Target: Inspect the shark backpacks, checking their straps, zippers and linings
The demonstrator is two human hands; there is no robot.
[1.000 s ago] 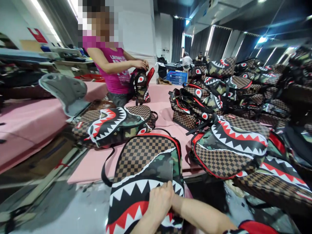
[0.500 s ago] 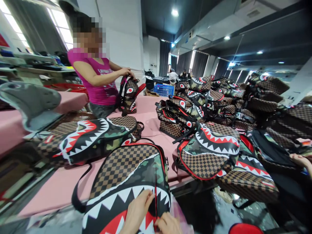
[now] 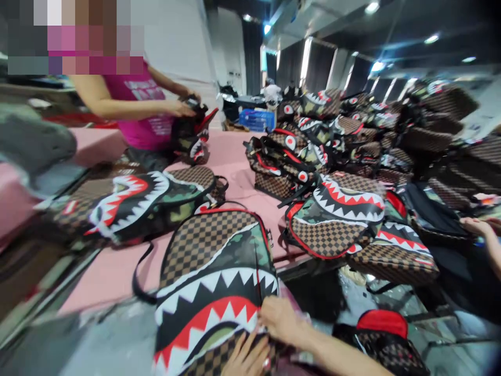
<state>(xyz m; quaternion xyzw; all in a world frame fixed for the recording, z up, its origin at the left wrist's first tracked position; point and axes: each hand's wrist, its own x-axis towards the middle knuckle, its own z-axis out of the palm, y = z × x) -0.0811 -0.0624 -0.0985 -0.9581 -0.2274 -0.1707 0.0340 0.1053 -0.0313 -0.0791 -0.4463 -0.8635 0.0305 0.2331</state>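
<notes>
A backpack (image 3: 211, 282) with a brown check pattern, camouflage and a printed shark mouth lies in front of me. My left hand (image 3: 246, 355) rests flat on its lower front, fingers extended. Just above it, my right hand (image 3: 282, 318) is closed at the zipper (image 3: 257, 261) along the backpack's right side; the part pinched is hidden by the fingers. The backpack's black strap (image 3: 141, 277) loops out to the left.
Similar backpacks lie left (image 3: 148, 203) and right (image 3: 332, 219) on the pink table (image 3: 230, 151), with a large pile behind. Across it, a person in a pink top (image 3: 136, 112) handles another backpack. A hand (image 3: 479, 230) reaches in at right. A red-topped bag (image 3: 383, 324) sits lower right.
My left hand has moved down from beside the zipper to lie flat on the front. My right hand has come up to the zipper. The view has shifted.
</notes>
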